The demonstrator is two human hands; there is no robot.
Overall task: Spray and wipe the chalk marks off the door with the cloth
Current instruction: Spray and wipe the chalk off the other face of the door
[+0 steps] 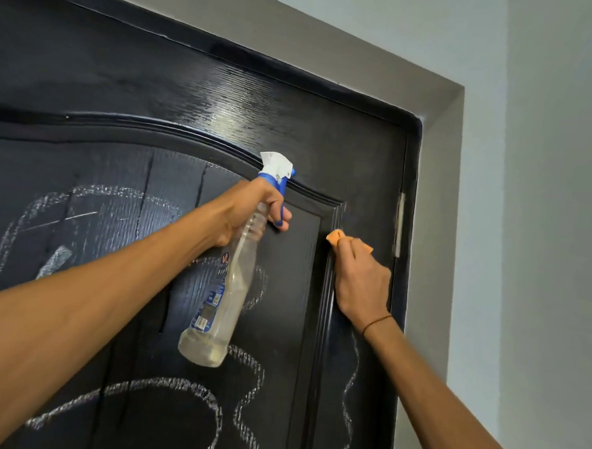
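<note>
Left hand grips spray bottle, long axis hanging down-left; right hand presses orange cloth on door, chalk marks below, nearer the cloth.

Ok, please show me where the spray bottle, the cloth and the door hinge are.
spray bottle [231, 289], head view, on its clear body.
cloth [335, 235], head view, on the orange corner above the fingers.
door hinge [399, 224], head view, on the metal plate.

Single head-worn view, close up, tilted upward at the upper right corner of the door and grey frame.
</note>
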